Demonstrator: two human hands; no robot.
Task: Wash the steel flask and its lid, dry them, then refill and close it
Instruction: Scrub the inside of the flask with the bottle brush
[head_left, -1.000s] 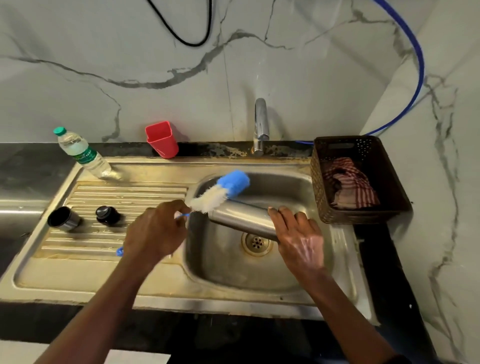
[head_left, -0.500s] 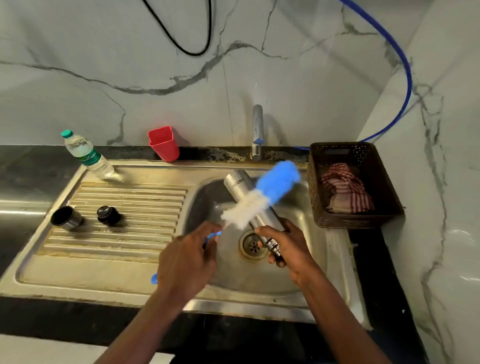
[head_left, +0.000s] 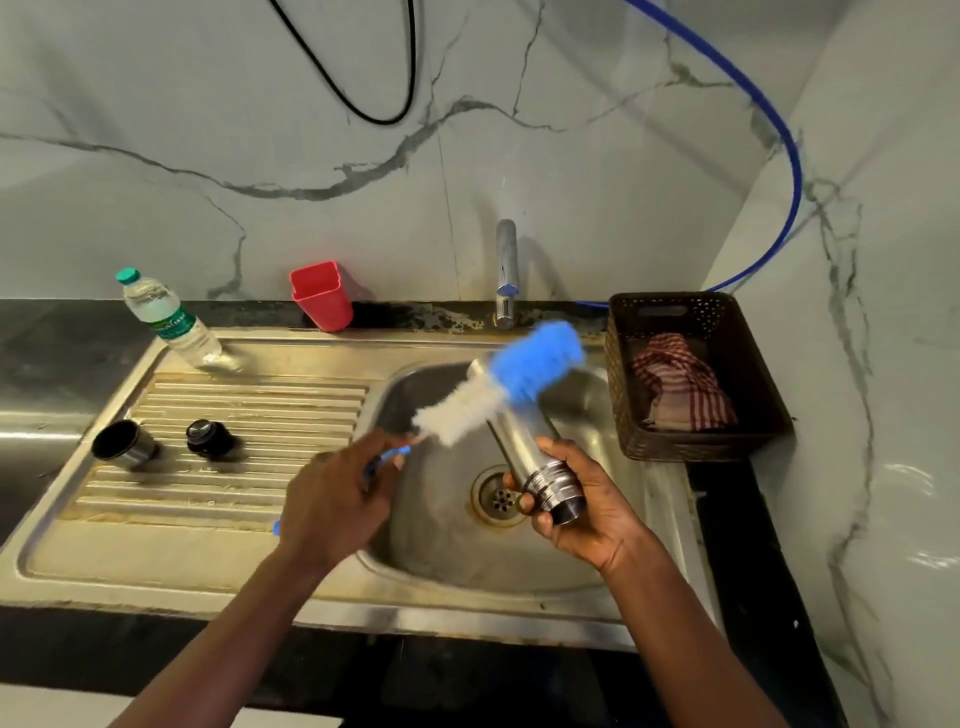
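My right hand grips the steel flask near its threaded neck, over the sink basin. The flask lies tilted, its open mouth toward me and its base pointing at the tap. My left hand holds the blue handle of a bottle brush. Its white and blue bristles rest across the flask's outer wall. On the draining board sit a steel cup lid and a black stopper, apart from both hands.
A tap stands behind the basin, no water visibly running. A plastic water bottle and a red cup stand at the back left. A brown basket with a checked cloth sits right of the sink.
My right hand turned the flask from lying sideways to mouth toward me, base toward the tap. The brush swung from the flask's left end to lie across its upper body.
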